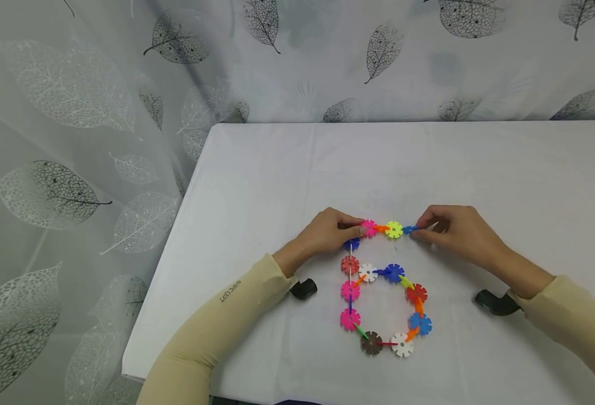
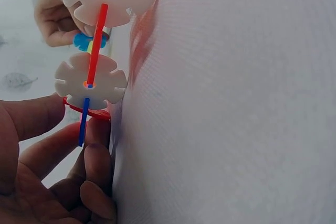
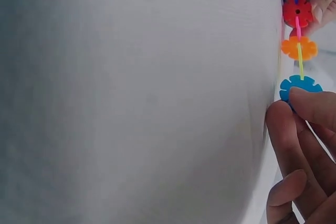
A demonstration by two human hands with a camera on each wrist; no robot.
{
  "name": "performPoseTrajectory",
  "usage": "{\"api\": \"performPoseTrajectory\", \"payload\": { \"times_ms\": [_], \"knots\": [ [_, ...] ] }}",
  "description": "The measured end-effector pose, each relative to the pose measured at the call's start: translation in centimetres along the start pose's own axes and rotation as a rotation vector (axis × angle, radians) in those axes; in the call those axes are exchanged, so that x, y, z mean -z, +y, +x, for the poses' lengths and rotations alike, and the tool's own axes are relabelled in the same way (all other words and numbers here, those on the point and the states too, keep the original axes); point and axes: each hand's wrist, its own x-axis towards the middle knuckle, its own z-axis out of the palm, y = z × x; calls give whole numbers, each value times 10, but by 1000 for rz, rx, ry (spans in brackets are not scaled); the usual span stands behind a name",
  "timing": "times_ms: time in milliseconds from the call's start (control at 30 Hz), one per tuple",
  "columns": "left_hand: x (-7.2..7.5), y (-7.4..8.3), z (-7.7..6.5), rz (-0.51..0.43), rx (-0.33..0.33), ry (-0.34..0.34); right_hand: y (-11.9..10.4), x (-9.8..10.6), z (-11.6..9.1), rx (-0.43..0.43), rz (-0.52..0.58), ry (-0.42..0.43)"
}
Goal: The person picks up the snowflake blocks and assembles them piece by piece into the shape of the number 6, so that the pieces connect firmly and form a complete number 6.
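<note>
Notched plastic flower discs, slotted edge to edge, form a chain (image 1: 349, 292) on the white cloth. It has a closed loop below, a straight side up the left and a short top row. My left hand (image 1: 329, 232) pinches the pink disc (image 1: 370, 228) at the row's left end. Between the hands are an orange disc (image 3: 299, 48) and a yellow disc (image 1: 393, 229). At the row's right end, my right hand (image 1: 461, 232) pinches a blue disc (image 3: 300, 86) between thumb and fingers. The loop includes a brown disc (image 1: 371, 342) and a white disc (image 1: 402, 345).
A white cloth (image 1: 277, 169) covers the table, whose left edge runs beside a grey leaf-patterned curtain (image 1: 89, 140). Black wrist devices (image 1: 497, 302) stick out by both sleeves. The curtain also hangs behind the table's far edge.
</note>
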Motion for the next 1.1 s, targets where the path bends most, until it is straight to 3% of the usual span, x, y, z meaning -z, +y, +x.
{"api": "performPoseTrajectory", "payload": {
  "times_ms": [267, 700, 1100],
  "knots": [
    [0, 1, -1, -6, 7, -13, -2, -2, 1, 26, -38, 17],
    [2, 9, -1, 40, 5, -31, -6, -6, 6, 143, -91, 77],
    [1, 1, -1, -20, 19, -25, -7, -3, 1, 20, -94, 64]
  ]
}}
